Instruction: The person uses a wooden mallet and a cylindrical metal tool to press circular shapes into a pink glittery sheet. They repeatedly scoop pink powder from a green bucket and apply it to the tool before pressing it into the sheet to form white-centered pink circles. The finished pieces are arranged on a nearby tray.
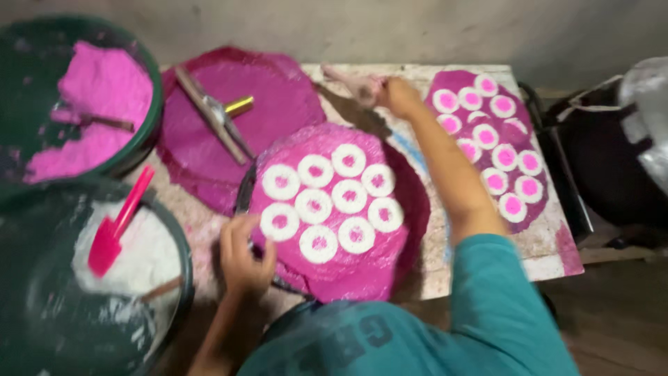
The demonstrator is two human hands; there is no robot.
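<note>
A round tray wrapped in a magenta cloth lies in front of me, bearing several white rings with pink centres. My left hand grips the tray's near-left edge. My right hand reaches far over the table, fingers stretched out and blurred, holding nothing I can make out. A second magenta cloth at the right carries several more pink-centred white rings.
A green basin of pink powder stands at the far left. A nearer basin holds white powder and a pink scoop. A metal tool lies on another magenta cloth. Dark bags sit at the right.
</note>
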